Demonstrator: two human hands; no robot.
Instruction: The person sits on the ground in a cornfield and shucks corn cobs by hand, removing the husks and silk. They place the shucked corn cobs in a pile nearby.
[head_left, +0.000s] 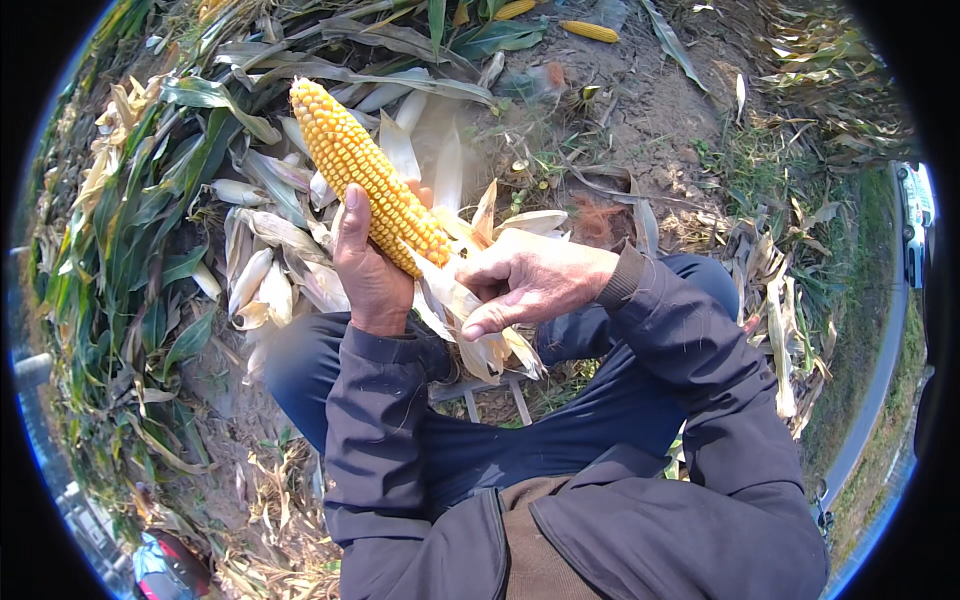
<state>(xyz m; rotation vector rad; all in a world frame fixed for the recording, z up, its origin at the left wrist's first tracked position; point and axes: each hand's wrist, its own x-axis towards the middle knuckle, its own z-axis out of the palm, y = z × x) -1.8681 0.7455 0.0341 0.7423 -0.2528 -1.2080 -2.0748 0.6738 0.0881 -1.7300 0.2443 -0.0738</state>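
Note:
A yellow ear of corn (367, 172) lies tilted across my left hand (375, 277), its kernels bare and its tip towards the upper left. The left thumb presses on the near side of the ear, and fingertips show behind it. My right hand (525, 277) is at the base of the ear, with its fingers closed on the peeled-back corn husk (457, 300). Pale husk leaves spread around and below that hand. The shank of the ear is hidden by husk and fingers.
Cut cornstalks with green leaves (150, 202) are heaped at the left. Unhusked ears (259, 285) lie beside my left knee. Bare yellow ears (590, 31) rest on the soil ahead. Dry husks (776, 322) lie right of my knee. Beyond are a road (870, 405) and a vehicle (913, 217).

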